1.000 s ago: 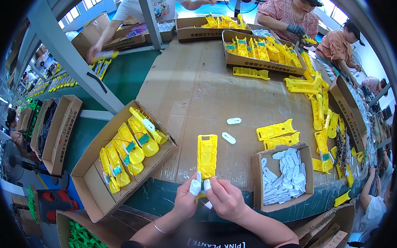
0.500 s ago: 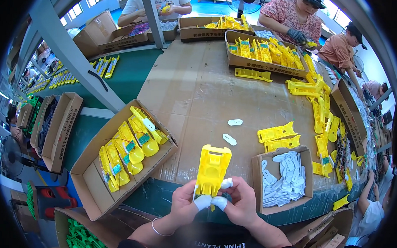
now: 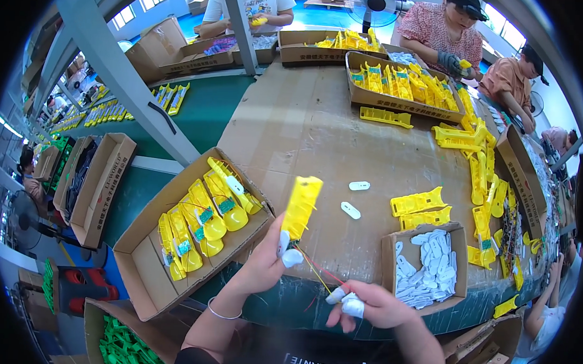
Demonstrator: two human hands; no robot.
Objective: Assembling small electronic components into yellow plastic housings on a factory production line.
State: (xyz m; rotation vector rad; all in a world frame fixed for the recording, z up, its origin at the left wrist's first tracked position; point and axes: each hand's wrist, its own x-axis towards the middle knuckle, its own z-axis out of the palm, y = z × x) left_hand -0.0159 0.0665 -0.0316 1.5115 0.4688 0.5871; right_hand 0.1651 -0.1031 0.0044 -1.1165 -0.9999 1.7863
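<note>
My left hand (image 3: 263,261) is closed around a yellow plastic housing (image 3: 302,205), which stands tilted above the table's near edge. From its lower end run thin red and yellow wires (image 3: 315,267). My right hand (image 3: 374,305) pinches the far ends of these wires, below and to the right of the housing. White coverings wrap some fingertips on both hands. Two white oval plates (image 3: 350,210) lie on the cardboard beyond my hands. A small carton (image 3: 391,266) of similar white plates (image 3: 426,267) stands to the right.
At left a cardboard tray (image 3: 131,266) holds yellow housings with green circuit boards. Loose yellow housings (image 3: 422,202) lie behind the small carton, with more piled along the right. A metal post (image 3: 131,80) slants at left. Co-workers (image 3: 444,33) sit across the table.
The housing has turned and stays in my left hand alone. My right hand has let go of it and moved right and down, drawing out the wires. The view has shifted slightly.
</note>
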